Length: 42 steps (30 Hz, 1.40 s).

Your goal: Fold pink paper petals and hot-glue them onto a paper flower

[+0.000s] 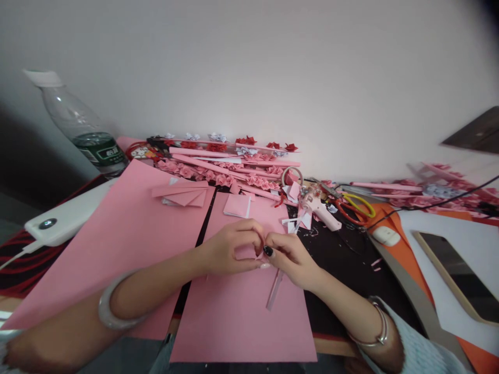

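My left hand (234, 246) and my right hand (292, 258) meet fingertip to fingertip over a pink paper sheet (241, 327). Both are closed in a pinch on a small folded piece of pink paper (259, 256), mostly hidden by the fingers. From under my right hand a narrow translucent strip (274, 296) sticks out towards me; whether the hand touches it I cannot tell. Just beyond the hands lies a stack of small paper squares (237, 205). Larger folded pink papers (183, 193) rest to the left, on another big pink sheet (117, 228).
Paper flowers (222, 179) and rolled pink sticks line the wall. To the right are a glue gun (322, 210), a tape roll (291, 177), yellow-handled scissors (358, 205), an earbud case (385, 236) and a phone (460, 275). A bottle (89, 130) and white power bank (66, 218) stand left.
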{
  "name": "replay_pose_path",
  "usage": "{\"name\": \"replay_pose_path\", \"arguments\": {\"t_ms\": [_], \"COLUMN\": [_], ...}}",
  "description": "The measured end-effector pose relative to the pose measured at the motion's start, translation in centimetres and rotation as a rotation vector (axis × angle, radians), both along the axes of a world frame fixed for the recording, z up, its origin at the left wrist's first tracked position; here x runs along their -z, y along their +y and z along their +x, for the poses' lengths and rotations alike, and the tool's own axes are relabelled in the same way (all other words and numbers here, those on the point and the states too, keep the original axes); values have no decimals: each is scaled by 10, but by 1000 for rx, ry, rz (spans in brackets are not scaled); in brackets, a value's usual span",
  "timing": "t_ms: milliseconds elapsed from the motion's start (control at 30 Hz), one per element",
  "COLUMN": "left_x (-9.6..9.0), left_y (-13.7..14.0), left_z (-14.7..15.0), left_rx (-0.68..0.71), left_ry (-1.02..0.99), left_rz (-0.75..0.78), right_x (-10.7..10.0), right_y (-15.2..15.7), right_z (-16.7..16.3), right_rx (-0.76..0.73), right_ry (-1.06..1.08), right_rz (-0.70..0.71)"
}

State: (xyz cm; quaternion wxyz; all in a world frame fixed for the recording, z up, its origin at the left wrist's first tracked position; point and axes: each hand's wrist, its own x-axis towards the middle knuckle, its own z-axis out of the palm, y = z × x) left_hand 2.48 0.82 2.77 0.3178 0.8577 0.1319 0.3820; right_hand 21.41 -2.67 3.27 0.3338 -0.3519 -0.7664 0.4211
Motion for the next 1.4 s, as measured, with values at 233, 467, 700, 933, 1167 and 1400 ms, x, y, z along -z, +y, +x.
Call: {"name": "replay_pose_path", "arguments": {"t_ms": [233,467,700,933,1167,1400], "left_x": [1,1,1,1,2,2], "left_y": [1,1,0,0,1,0], "left_z": [1,0,0,-1,0,-1], "left_rx": [-1,10,21,21,10,-4], "left_ry": [-24,-12,-7,-28,-27,4], "left_rz": [43,25,34,48,48,72], "right_x": [1,0,0,0,1,-1], "right_y": [2,2,1,1,1,0], "right_z": [0,-1,-1,0,0,-1], "right_rx": [-2,5,-11,-27,-35,-33], "right_ry": [1,-31,-38,-37,-49,-62], "right_rz": [-3,42,51,51,56,66]}}
